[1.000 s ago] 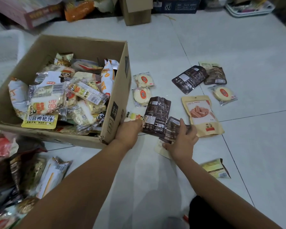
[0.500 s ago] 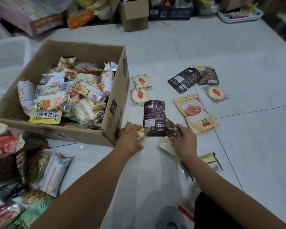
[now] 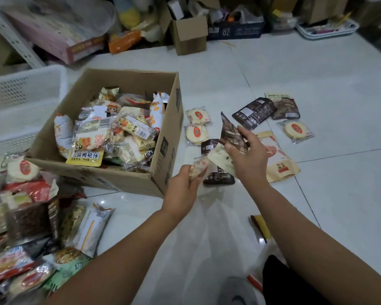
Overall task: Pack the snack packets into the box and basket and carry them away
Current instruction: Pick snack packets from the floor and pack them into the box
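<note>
An open cardboard box (image 3: 167, 148) stands on the white floor, heaped with snack packets. My left hand (image 3: 184, 183) is closed on a small clear cake packet (image 3: 198, 169) beside the box's near right corner. My right hand (image 3: 248, 155) is raised above the floor, gripping a dark brown packet (image 3: 230, 133) and a pale flat packet (image 3: 220, 158) together. Under the hands lies another dark brown packet (image 3: 216, 179). A white perforated basket (image 3: 20, 91) sits left of the box. Loose round cake packets (image 3: 196, 126) and a tan pouch (image 3: 279, 159) lie on the floor to the right.
A pile of mixed snack packets (image 3: 31, 227) covers the floor at lower left. More dark packets (image 3: 254, 112) and one round cake (image 3: 297, 130) lie further right. A small cardboard box (image 3: 188, 36), a pink carton (image 3: 59, 38) and clutter line the back wall.
Both hands have lifted off the floor. The right hand has raised the dark brown packet and the pale packet; the left has picked up the small cake packet.
</note>
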